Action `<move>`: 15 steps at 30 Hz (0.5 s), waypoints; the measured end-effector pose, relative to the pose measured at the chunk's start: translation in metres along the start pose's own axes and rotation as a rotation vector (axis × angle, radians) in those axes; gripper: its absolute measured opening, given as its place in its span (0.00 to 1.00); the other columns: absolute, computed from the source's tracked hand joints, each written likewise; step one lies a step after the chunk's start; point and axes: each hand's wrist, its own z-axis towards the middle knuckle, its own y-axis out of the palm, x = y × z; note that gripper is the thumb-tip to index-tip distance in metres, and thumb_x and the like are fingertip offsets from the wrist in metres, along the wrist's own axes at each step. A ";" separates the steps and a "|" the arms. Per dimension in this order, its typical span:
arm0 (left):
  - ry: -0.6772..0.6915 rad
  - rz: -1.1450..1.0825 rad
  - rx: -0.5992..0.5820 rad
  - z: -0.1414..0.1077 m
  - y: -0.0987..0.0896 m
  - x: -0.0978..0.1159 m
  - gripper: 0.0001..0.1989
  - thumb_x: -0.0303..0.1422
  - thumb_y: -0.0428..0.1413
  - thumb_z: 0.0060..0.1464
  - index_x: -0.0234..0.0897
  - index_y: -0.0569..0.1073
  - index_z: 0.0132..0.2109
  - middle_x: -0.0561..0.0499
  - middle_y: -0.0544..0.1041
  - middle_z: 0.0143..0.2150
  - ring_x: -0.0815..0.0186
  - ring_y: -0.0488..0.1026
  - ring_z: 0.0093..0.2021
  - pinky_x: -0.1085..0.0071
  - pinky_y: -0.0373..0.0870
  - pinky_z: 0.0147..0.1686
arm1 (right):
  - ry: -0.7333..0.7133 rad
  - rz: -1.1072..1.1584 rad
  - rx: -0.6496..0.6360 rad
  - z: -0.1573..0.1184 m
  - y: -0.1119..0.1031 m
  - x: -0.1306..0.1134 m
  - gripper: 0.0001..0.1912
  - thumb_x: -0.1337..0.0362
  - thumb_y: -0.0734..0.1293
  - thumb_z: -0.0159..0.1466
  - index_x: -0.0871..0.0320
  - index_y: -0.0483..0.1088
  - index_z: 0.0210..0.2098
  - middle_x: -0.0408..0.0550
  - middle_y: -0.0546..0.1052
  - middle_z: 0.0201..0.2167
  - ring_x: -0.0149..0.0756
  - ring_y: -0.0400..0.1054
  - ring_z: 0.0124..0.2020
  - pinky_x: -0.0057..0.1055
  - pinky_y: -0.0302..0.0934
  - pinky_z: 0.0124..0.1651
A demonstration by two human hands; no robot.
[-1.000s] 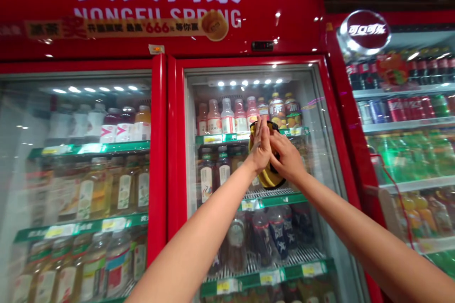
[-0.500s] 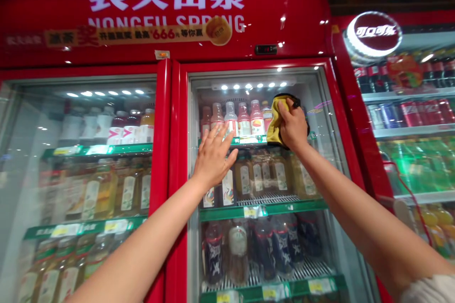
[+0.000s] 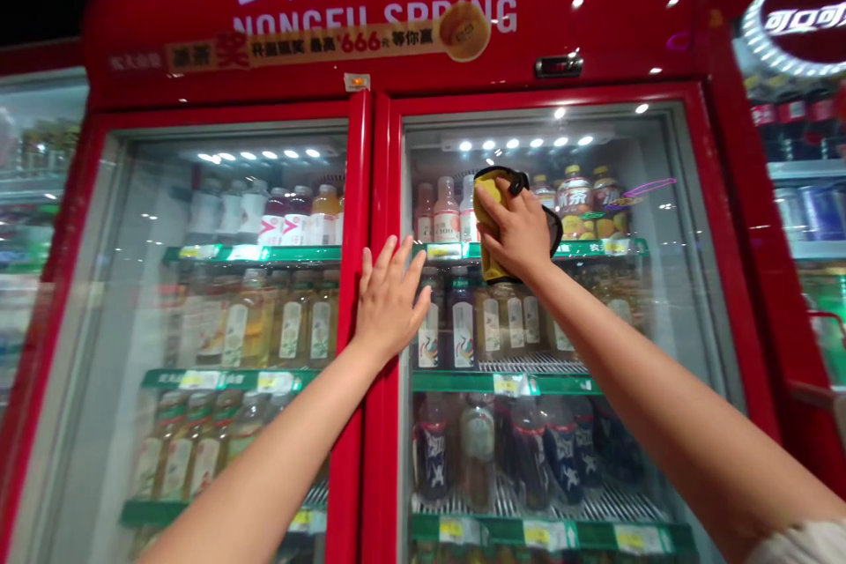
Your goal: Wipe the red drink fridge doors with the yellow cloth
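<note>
The step in hand looks to be wiping the right-hand glass door [image 3: 661, 282] of the red drinks refrigerator [image 3: 634, 35]. The yellow cloth [image 3: 493, 269], edged in black, lies under the right hand [image 3: 519, 229], seemingly against the upper part of the glass, in front of the bottles [image 3: 446, 211] on the top shelf. The right hand's grip is closed on the cloth, with its fingers laid over the front and the black-edged side showing beyond the knuckles. Another pass would call for flat, even pressure across the pane, the cloth kept spread between fingers and glass so that no folded edge drags.

The left hand [image 3: 389, 300] has an open, empty grip: palm turned toward the doors, fingers spread and pointing up. It overlaps the 2 red door frames where they meet, with the outer fingers reaching toward the right pane; it seems braced there, though firm contact cannot be told.

Both arms reach upward and forward, the left from the lower left and the right from the lower right, where a pale sleeve [image 3: 803, 546] shows. The right hand sits higher, its fingers angled up and to the left.
</note>
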 end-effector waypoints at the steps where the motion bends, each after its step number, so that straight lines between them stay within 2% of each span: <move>1: -0.007 -0.001 -0.008 -0.004 -0.002 -0.003 0.25 0.36 0.52 0.66 0.40 0.66 0.67 0.43 0.61 0.74 0.52 0.51 0.76 0.41 0.42 0.74 | -0.024 0.017 -0.003 -0.003 0.003 -0.011 0.28 0.62 0.63 0.68 0.51 0.65 0.67 0.55 0.65 0.69 0.55 0.57 0.67 0.53 0.54 0.67; 5: -0.011 0.008 -0.029 -0.017 -0.011 -0.016 0.26 0.34 0.51 0.65 0.40 0.64 0.69 0.43 0.59 0.74 0.52 0.49 0.76 0.41 0.41 0.74 | -0.072 0.133 0.041 -0.009 0.019 -0.052 0.26 0.72 0.60 0.67 0.50 0.71 0.62 0.52 0.72 0.63 0.49 0.63 0.63 0.48 0.60 0.63; 8: 0.008 0.033 -0.027 -0.026 -0.018 -0.028 0.26 0.34 0.51 0.66 0.37 0.63 0.69 0.41 0.60 0.74 0.52 0.50 0.76 0.42 0.44 0.74 | -0.067 0.256 0.117 -0.009 0.032 -0.077 0.27 0.73 0.59 0.68 0.50 0.70 0.63 0.53 0.74 0.61 0.46 0.66 0.60 0.45 0.64 0.61; 10: 0.026 0.044 -0.025 -0.031 -0.022 -0.035 0.26 0.34 0.51 0.66 0.36 0.63 0.69 0.40 0.60 0.74 0.51 0.50 0.76 0.41 0.45 0.74 | -0.100 0.315 0.151 -0.008 0.038 -0.092 0.26 0.72 0.58 0.70 0.51 0.68 0.65 0.53 0.72 0.63 0.44 0.66 0.62 0.43 0.63 0.62; 13: 0.046 0.052 -0.028 -0.039 -0.027 -0.044 0.27 0.33 0.51 0.66 0.37 0.62 0.69 0.40 0.60 0.74 0.52 0.50 0.76 0.41 0.46 0.73 | -0.215 0.312 0.091 -0.005 0.042 -0.109 0.25 0.72 0.57 0.72 0.49 0.69 0.64 0.49 0.70 0.66 0.41 0.61 0.66 0.41 0.60 0.67; 15: 0.050 0.053 -0.035 -0.043 -0.030 -0.049 0.27 0.33 0.51 0.65 0.36 0.63 0.69 0.40 0.59 0.74 0.51 0.51 0.76 0.41 0.46 0.73 | -0.242 0.276 0.029 0.000 0.044 -0.117 0.26 0.72 0.57 0.71 0.46 0.70 0.64 0.46 0.69 0.67 0.40 0.60 0.68 0.42 0.59 0.67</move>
